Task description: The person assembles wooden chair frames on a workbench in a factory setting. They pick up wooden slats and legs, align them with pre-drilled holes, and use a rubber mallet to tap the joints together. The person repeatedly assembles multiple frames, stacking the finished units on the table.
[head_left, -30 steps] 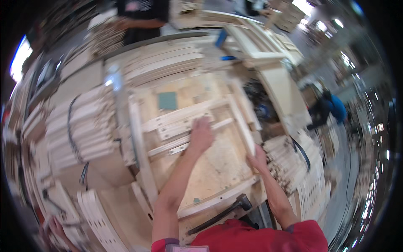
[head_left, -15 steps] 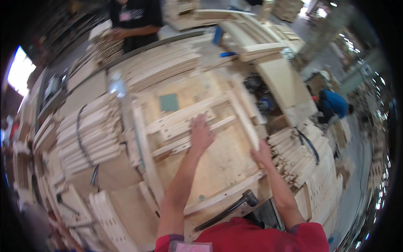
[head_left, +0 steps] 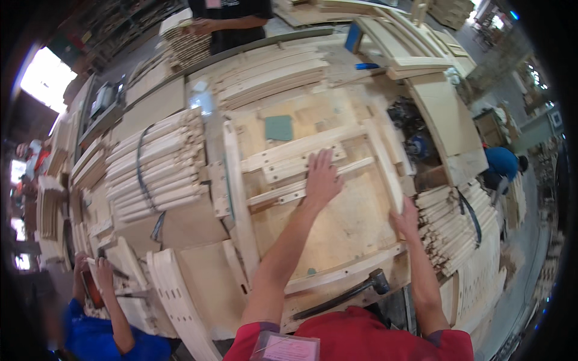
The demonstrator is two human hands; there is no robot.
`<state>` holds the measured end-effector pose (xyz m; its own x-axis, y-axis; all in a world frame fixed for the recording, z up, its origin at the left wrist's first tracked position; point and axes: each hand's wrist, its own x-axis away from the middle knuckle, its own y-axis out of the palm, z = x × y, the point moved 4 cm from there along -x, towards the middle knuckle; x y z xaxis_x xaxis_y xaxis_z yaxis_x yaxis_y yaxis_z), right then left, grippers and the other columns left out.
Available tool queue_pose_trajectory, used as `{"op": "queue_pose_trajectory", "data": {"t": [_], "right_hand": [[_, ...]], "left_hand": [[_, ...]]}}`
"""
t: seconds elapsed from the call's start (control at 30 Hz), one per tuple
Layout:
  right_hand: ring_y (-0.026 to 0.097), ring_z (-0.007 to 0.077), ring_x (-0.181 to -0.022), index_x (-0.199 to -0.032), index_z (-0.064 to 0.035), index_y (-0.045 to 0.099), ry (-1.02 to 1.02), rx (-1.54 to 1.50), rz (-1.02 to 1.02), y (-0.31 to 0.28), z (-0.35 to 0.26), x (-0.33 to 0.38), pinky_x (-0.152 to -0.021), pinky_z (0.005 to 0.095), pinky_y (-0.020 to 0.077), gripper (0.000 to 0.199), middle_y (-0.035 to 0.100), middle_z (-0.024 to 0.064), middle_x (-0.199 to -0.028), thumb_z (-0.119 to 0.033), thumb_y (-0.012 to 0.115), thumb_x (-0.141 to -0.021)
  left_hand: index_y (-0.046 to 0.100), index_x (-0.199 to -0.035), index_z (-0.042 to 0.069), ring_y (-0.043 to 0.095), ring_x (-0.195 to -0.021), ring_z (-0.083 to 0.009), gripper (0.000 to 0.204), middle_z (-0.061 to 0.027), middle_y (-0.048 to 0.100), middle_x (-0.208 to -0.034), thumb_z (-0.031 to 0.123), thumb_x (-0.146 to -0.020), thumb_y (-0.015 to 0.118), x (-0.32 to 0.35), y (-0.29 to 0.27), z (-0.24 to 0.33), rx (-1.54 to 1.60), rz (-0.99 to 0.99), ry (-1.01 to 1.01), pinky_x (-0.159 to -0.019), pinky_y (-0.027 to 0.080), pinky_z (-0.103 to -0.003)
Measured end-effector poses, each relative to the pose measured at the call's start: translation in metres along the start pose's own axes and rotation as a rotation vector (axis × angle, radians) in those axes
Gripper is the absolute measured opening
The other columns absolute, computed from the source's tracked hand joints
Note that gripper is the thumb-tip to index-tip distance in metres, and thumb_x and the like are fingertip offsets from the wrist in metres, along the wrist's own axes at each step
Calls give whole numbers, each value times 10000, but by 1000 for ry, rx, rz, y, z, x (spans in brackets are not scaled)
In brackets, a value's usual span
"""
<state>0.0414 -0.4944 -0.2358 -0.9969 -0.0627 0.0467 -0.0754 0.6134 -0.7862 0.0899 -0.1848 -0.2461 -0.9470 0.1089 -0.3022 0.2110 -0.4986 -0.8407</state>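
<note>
On the wooden frame (head_left: 313, 180), left hand (head_left: 322, 177) lies flat; right hand (head_left: 406, 218) grips its edge.

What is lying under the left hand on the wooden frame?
The left hand lies flat, fingers spread, on two pale cross slats of the wooden frame. The plywood bench top shows beneath the slats. The part directly under the palm is covered.

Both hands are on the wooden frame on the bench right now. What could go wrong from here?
1. The left hand lies flat across the cross slats; if a slat shifts, fingers could get pinched between pieces.
2. The right hand grips the frame's right rail beside a stack of wooden pieces; a push that way might knock them.
3. The hammer lies at the near edge, close to the person's body, and could be nudged off.
</note>
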Motion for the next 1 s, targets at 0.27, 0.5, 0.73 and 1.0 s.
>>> {"op": "queue_pose_trajectory", "data": {"t": [0.27, 0.5, 0.73, 1.0], "right_hand": [[619, 403, -1022, -1282, -87, 600, -52, 25, 64, 10, -11, 3, -898, 461, 492, 543, 634, 215, -1066, -225, 693, -765], [595, 403, -987, -1265, -69, 583, -30, 5, 51, 9, -20, 7, -864, 459, 479, 520, 598, 206, -1012, -226, 675, -778], [592, 411, -1006, -1261, -23, 567, -56, 51, 30, 9, -16, 4, -877, 470, 479, 544, 596, 219, -1033, -231, 690, -773], [594, 417, -1012, -1272, -32, 561, -38, 43, 32, 9, -18, 4, -873, 483, 479, 547, 599, 222, -1038, -211, 694, -773]], "left_hand": [[723, -965, -36, 313, -1466, -372, 389, -209, 426, -1529, 332, -847, 683, 1, 2, -4, 5, 27, 20, -1233, 179, -576], [721, -957, -46, 315, -1450, -370, 396, -202, 438, -1497, 331, -835, 705, -2, -3, -1, 4, 28, 23, -1227, 188, -566], [704, -943, -35, 338, -1435, -369, 353, -176, 459, -1466, 290, -813, 746, -3, -5, 1, 9, 61, 50, -1211, 214, -579], [699, -951, -31, 357, -1420, -376, 353, -169, 472, -1451, 285, -803, 757, -3, -4, -1, -30, 54, 64, -1199, 231, -591]]}}
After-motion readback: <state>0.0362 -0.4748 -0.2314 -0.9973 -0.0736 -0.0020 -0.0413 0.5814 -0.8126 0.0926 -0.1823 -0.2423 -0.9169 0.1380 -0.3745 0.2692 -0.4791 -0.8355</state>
